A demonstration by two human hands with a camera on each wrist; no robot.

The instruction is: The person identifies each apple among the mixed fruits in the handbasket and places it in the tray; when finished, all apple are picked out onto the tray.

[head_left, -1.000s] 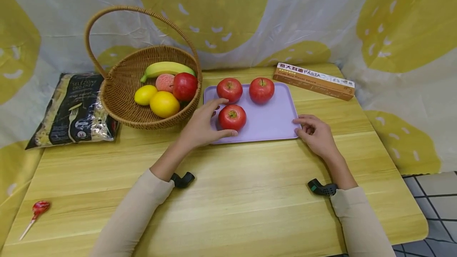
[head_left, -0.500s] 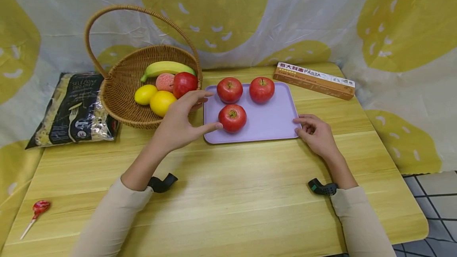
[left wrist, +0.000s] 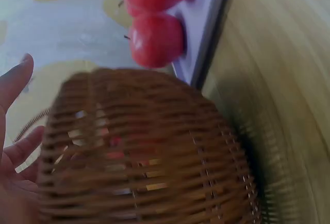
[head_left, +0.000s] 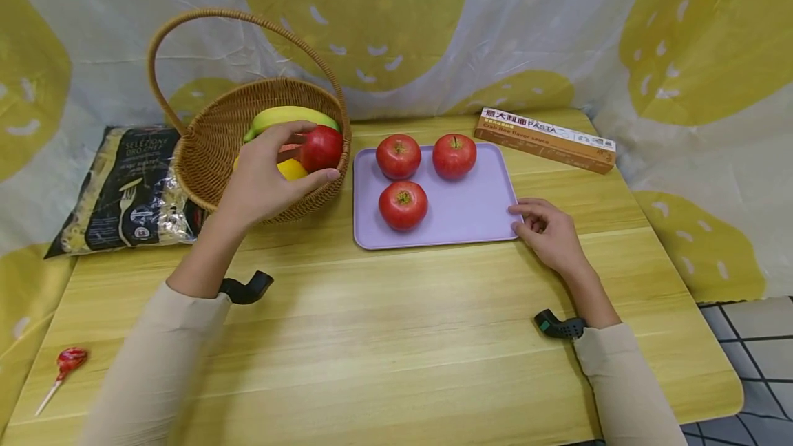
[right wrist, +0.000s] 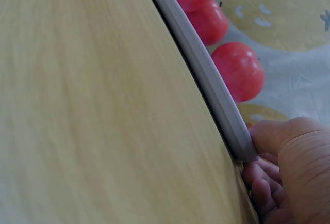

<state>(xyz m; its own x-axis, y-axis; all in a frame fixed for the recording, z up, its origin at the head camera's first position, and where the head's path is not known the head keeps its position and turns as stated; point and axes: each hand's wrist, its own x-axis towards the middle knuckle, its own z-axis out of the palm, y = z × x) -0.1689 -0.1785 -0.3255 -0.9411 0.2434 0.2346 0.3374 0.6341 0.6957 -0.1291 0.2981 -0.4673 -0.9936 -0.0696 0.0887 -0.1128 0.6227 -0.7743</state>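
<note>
My left hand (head_left: 257,174) is over the wicker basket (head_left: 207,150), thumb and fingers spread to either side of a red apple (head_left: 323,149). That apple lies in the basket with a banana (head_left: 288,115) and a yellow lemon-like fruit (head_left: 292,169); my hand hides part of the fruit. In the left wrist view, the basket's woven side (left wrist: 149,146) covers much of the hand's surroundings. My right hand (head_left: 548,232) pinches the right edge of a lilac tray (head_left: 471,208), thumb at the rim (right wrist: 234,131). Three red apples (head_left: 403,205) sit on the tray.
Behind the tray lies a pasta box (head_left: 545,142). A black bag of pasta (head_left: 133,188) rests left of the basket, whose tall handle (head_left: 248,18) arches above it. A red lollipop (head_left: 70,361) lies near the table's left edge. A lemon-patterned cloth (head_left: 396,40) hangs behind.
My left hand has left the front apple on the tray and moved left to the basket, with nothing in its fingers. The right hand and the tray have stayed in place.
</note>
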